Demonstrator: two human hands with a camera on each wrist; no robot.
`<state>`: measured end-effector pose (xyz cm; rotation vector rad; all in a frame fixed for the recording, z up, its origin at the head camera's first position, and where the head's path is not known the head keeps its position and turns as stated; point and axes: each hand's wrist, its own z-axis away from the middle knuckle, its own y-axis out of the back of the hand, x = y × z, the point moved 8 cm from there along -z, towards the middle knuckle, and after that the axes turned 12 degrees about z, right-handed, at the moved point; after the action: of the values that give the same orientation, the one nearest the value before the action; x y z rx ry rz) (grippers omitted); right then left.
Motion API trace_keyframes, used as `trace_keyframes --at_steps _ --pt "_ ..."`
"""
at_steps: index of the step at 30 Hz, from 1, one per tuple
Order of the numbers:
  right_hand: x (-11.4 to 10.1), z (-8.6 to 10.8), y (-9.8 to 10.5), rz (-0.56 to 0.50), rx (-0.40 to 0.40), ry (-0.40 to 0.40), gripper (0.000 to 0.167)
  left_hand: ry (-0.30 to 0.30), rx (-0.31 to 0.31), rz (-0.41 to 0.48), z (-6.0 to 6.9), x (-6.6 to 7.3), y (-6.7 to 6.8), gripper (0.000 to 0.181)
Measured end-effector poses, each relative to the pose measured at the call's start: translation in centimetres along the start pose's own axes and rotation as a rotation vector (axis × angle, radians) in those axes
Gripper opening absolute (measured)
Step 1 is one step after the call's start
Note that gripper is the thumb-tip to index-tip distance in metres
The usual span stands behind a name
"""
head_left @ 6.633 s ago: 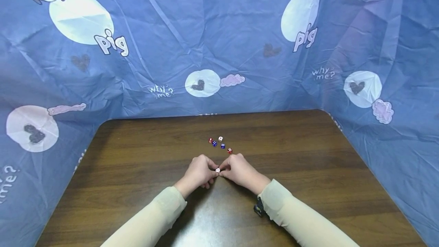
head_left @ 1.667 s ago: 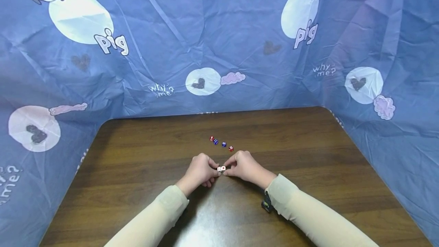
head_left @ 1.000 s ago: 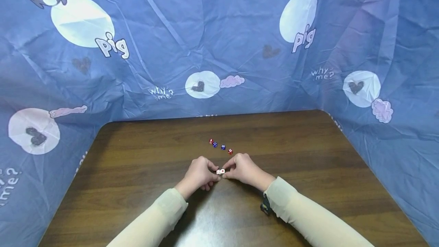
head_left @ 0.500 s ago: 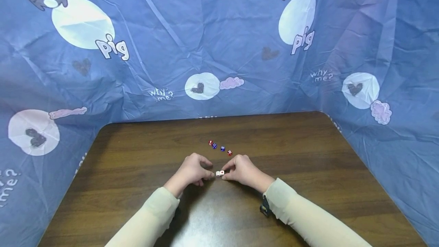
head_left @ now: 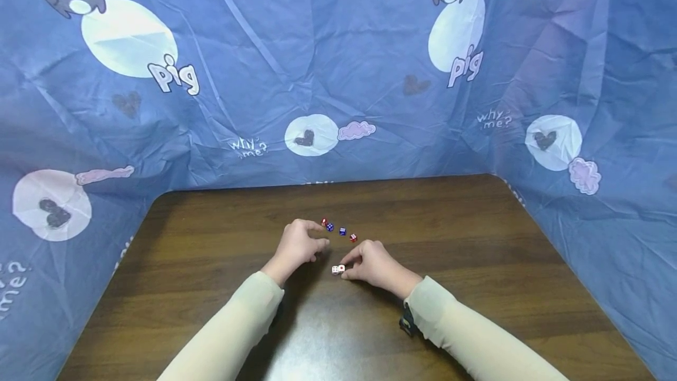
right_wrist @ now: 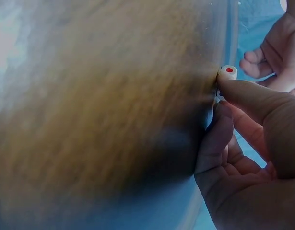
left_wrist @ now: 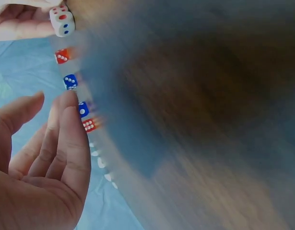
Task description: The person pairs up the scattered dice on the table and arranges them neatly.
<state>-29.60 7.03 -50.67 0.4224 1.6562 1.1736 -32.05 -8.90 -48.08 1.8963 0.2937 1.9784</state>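
Two white dice (head_left: 335, 270) sit side by side near the middle of the table, touching or nearly so. My right hand (head_left: 376, 266) holds the right-hand white die (head_left: 342, 268) between thumb and fingertips; in the right wrist view the thumb lies against a white die (right_wrist: 229, 70). Farther back, my left hand (head_left: 297, 244) is held with thumb and fingers apart and nothing between them. Its fingertips are close to a red die (head_left: 324, 222) and a blue die (head_left: 330, 227). In the left wrist view, the fingertips partly overlap the row of dice.
Another blue die (head_left: 342, 231) and another red die (head_left: 353, 238) lie to the right in the same loose row. The brown wooden table (head_left: 449, 222) has a blue printed cloth (head_left: 238, 75) standing behind it and at both sides.
Earlier, the second white die left the back group and came beside the first. The left hand has since let go of the left white die and moved back toward the coloured dice.
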Motion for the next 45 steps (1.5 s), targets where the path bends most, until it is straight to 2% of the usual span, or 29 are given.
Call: trace_keyframes --at_steps 9,12,16,21,25,32,45 --pt "-0.1 0.0 0.0 0.003 0.002 -0.005 0.017 0.026 0.018 -0.050 -2.0 -0.5 -0.8 0.037" --pt "-0.1 -0.1 -0.1 -0.004 -0.001 0.000 0.017 0.030 0.004 -0.079 -2.4 -0.7 -1.0 0.040" --pt "-0.1 -0.1 -0.1 -0.005 -0.001 0.004 0.016 0.022 -0.018 -0.065 -3.0 -1.0 -1.2 0.039" --pt "-0.1 -0.1 -0.1 0.005 -0.001 -0.002 0.016 -0.004 -0.013 -0.047 -3.7 -1.0 -1.2 0.034" --pt "-0.2 0.0 -0.1 0.016 -0.004 -0.004 0.016 -0.007 -0.016 -0.066 -4.0 -1.0 -1.2 0.033" --pt "0.0 0.0 -0.1 0.004 -0.016 -0.030 0.017 0.031 -0.030 -0.102 -4.7 -1.1 -1.6 0.030" --pt "0.0 0.1 0.1 0.005 -0.004 -0.013 0.016 0.065 -0.018 -0.085 -5.1 -1.5 -1.5 0.019"
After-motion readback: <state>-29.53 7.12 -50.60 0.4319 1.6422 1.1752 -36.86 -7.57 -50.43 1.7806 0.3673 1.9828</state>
